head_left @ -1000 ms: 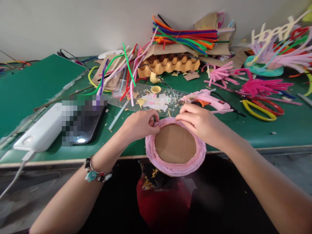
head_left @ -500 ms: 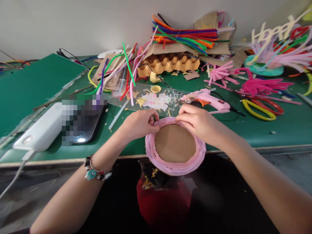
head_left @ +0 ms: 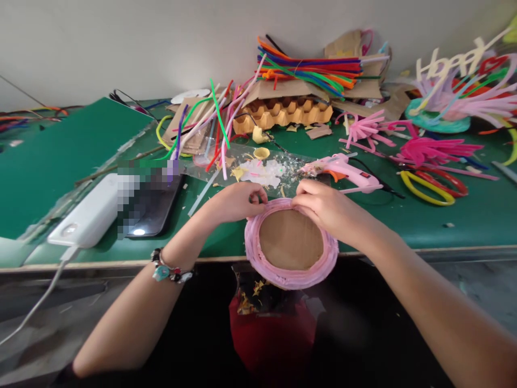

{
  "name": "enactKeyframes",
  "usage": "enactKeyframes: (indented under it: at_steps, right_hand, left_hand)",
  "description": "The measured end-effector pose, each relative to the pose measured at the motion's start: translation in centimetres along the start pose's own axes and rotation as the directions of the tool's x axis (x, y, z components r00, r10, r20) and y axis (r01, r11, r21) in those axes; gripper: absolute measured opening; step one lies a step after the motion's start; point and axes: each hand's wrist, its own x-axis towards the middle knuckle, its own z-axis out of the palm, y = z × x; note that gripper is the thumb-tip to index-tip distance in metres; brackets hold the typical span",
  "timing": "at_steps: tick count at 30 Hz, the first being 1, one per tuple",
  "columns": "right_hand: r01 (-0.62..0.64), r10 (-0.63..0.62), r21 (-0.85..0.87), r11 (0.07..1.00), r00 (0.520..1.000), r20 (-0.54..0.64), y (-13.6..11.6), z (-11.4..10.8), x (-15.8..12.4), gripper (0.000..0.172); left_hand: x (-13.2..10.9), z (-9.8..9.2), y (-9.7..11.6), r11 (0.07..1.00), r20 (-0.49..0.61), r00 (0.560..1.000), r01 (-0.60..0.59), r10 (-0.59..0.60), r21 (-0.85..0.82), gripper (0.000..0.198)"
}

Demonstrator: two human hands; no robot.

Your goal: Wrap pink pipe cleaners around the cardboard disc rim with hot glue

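A round pink and lilac ring with a brown cardboard centre, the wrapped ring (head_left: 291, 277), tilts over the front edge of the green table. At its upper left rim my left hand (head_left: 238, 203) has its thumb and fingers pinched together. My right hand (head_left: 323, 203) grips the upper right rim between thumb and fingers. Just behind my right hand lies a pink glue gun (head_left: 355, 173). Scraps and dried glue on a clear sheet (head_left: 262, 172) lie behind my left hand.
To the left are a white power bank (head_left: 86, 215) and a dark phone (head_left: 155, 210). Behind stand an egg carton (head_left: 283, 112) and a bundle of coloured pipe cleaners (head_left: 315, 67). Yellow-handled scissors (head_left: 428, 193) and pink pipe-cleaner bunches (head_left: 436, 148) lie right.
The view has shifted slightly, so the table items appear a little lower and the left ones further right. Both hands remain at the ring's upper rim.
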Motion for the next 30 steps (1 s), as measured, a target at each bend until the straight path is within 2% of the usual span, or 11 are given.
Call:
enactKeyframes:
  at_steps: [4,8,12,23,30]
  right_hand:
    - [-0.02,0.02,0.01,1.0,1.0,0.021,0.0,0.0,0.0,0.023]
    - [-0.016,0.015,0.028,0.999,1.0,0.011,0.2,0.2,0.1,0.025]
    - [-0.019,0.019,0.046,0.999,1.0,0.01,0.2,0.2,0.2,0.026]
    - [-0.02,0.019,0.04,0.999,1.0,0.009,0.4,0.3,0.2,0.026]
    - [-0.034,0.033,0.052,0.998,0.999,0.018,0.5,0.4,0.3,0.024]
  left_hand:
    - [0.2,-0.8,1.2,0.99,-0.007,0.993,-0.118,0.119,0.073,0.02]
    - [0.9,-1.3,2.0,0.96,0.107,0.971,-0.229,0.214,0.161,0.014]
    - [1.8,-1.5,2.1,0.957,0.163,0.97,-0.21,0.179,0.199,0.014]
    - [2.7,-1.5,2.6,0.927,0.223,0.966,-0.198,0.13,0.317,0.016]
    - [3.0,-1.5,3.0,0.88,0.239,0.961,-0.231,0.139,0.415,0.015]
